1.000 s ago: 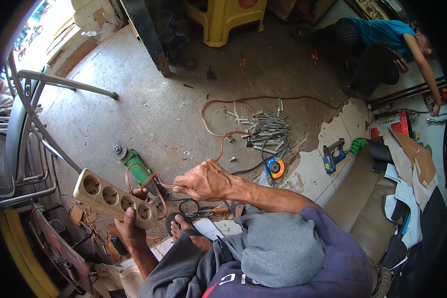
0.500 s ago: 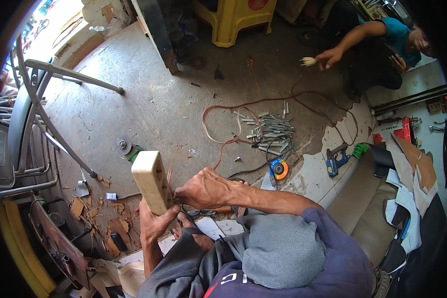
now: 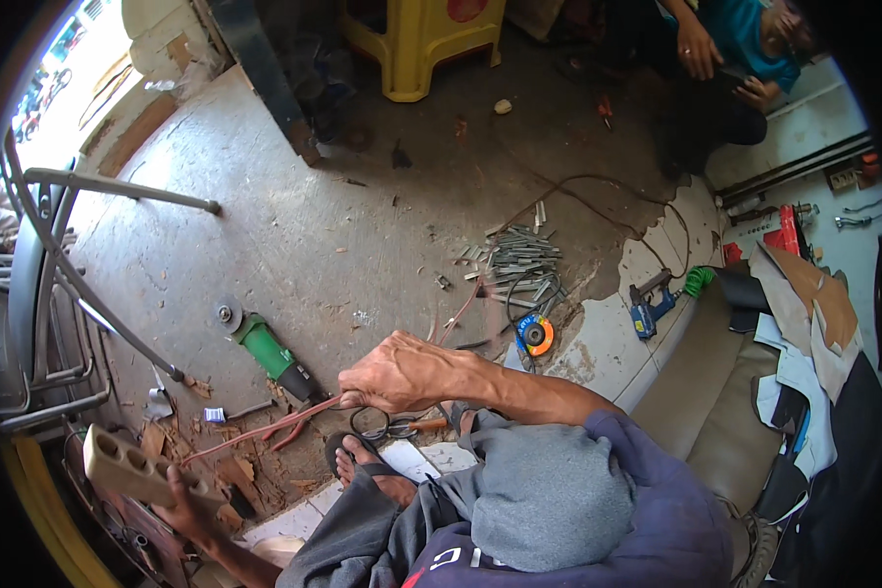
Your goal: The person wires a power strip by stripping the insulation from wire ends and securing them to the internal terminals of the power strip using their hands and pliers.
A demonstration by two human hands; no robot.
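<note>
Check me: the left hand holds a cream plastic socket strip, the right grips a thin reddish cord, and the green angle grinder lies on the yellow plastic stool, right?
No: in the head view, the green angle grinder lies on the grey floor, not the yellow plastic stool. The left hand holds the cream plastic socket strip, and the right hand the thin reddish cord.

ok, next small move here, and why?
Probably bring the right hand in toward the power strip: the pinkish cord it grips runs nearly straight that way, so there seems little slack, and the left hand already supports the strip.
</note>
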